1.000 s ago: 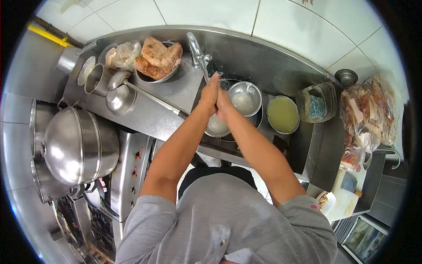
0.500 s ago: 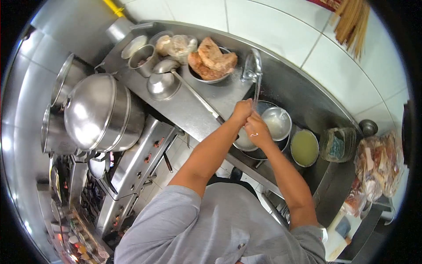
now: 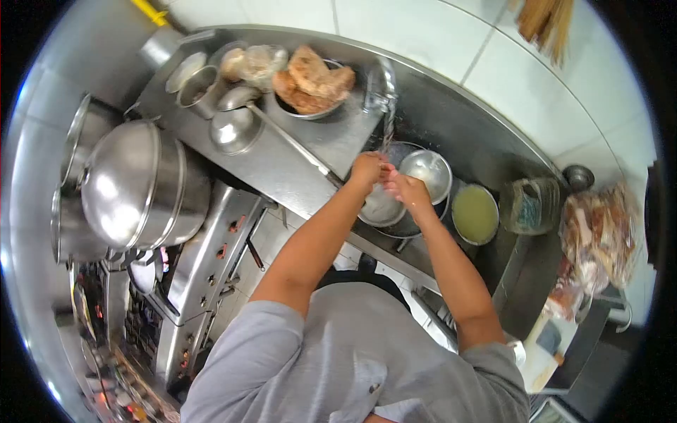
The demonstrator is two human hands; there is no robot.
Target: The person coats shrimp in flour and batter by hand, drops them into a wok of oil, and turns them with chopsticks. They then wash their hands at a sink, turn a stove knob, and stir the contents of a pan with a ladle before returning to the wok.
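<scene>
Water runs from the tap (image 3: 383,92) over both of my hands above the sink. My left hand (image 3: 369,170) is under the stream, its fingers loosely stretched toward the right one. My right hand (image 3: 410,189) is close beside it, fingers apart and pointing left. I see nothing held in either hand, though the fingertips partly overlap. Below them, a metal bowl (image 3: 430,173) with a little whitish liquid and a second metal bowl (image 3: 381,209) rest in a large basin (image 3: 402,150). To the right stands a container of yellow-green liquid (image 3: 474,215).
On the steel counter (image 3: 296,185) are a long-handled ladle (image 3: 289,137), a metal lid (image 3: 235,130) and a bowl of browned meat (image 3: 314,81). A big steel pot (image 3: 144,185) stands left by the stove. At right are a clear tub (image 3: 529,206) and bagged meat (image 3: 599,233).
My hands have loosened from being pressed together, and the fingers have spread a little. The whole view has shifted, so the counter and sink appear farther left and up.
</scene>
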